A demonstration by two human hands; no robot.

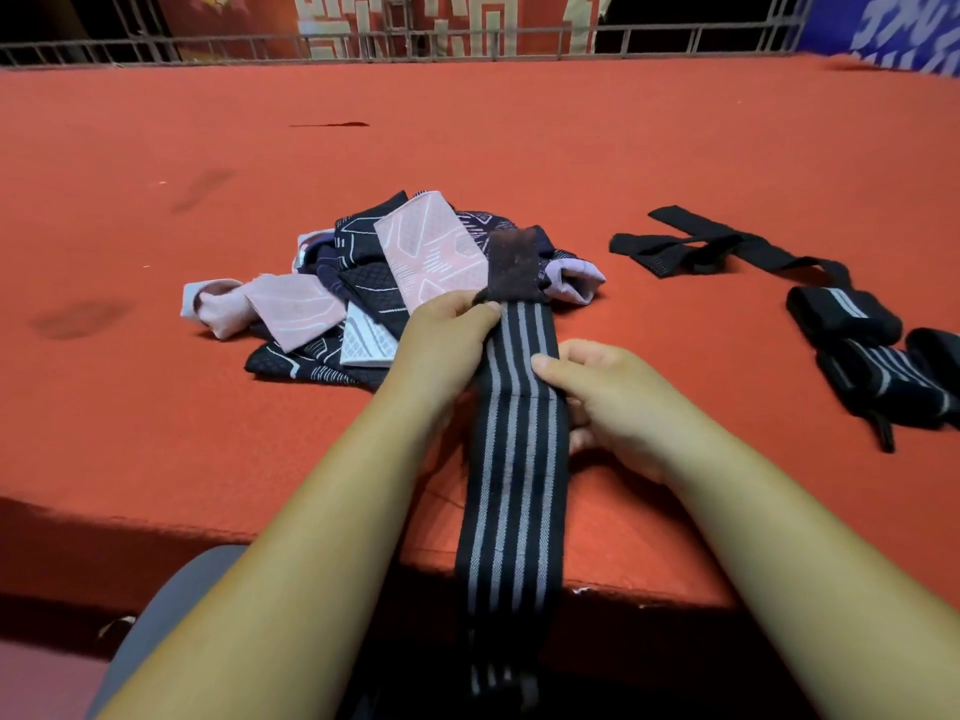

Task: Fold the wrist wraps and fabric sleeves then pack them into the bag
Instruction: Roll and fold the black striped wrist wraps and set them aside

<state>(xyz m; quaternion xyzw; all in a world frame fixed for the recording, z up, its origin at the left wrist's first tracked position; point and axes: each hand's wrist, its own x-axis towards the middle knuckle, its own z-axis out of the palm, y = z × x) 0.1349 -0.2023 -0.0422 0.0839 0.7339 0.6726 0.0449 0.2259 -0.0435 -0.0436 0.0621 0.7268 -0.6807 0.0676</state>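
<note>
The left hand [447,335] pinches the striped wrist wrap [514,459] below its fuzzy end, and the right hand [608,402] grips its side. The wrap hangs over the red tabletop's [467,148] near edge. Fabric sleeves [395,272] lie piled mid-table, with rolled wraps [852,324] and black straps [717,246] toward the right edge. Open felt reaches the far edge's metal railing [467,41].

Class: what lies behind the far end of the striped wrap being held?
A heap of pink and navy fabric sleeves on the red table. The striped wrap covers part of that heap.
</note>
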